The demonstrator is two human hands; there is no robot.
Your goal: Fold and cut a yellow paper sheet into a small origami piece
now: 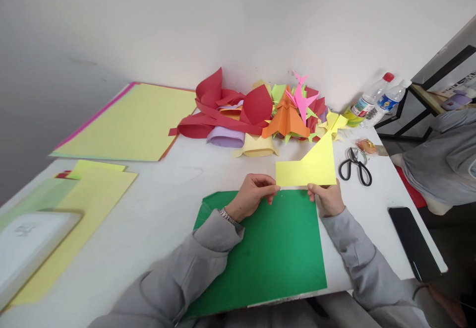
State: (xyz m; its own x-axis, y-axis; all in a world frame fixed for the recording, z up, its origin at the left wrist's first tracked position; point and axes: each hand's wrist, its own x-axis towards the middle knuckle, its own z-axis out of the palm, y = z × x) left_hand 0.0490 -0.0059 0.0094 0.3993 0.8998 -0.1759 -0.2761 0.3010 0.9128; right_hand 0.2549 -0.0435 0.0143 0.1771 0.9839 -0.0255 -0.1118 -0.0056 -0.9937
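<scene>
Both my hands hold a folded yellow paper (312, 169) up above a green sheet (267, 248) that lies on the white table (174, 184). My left hand (253, 195) pinches the paper's lower left corner, fingers closed. My right hand (327, 198) pinches its lower right edge. The paper has a flat strip at the bottom and a pointed flap rising to the right. Grey sleeves cover both arms, and a watch shows at my left wrist.
A heap of folded coloured paper shapes (260, 112) lies at the wall. Black scissors (355, 165) and a black phone (412, 241) sit to the right, two water bottles (375, 99) behind. Yellow paper stacks (130, 122) lie to the left. Another person in grey (442, 164) is at right.
</scene>
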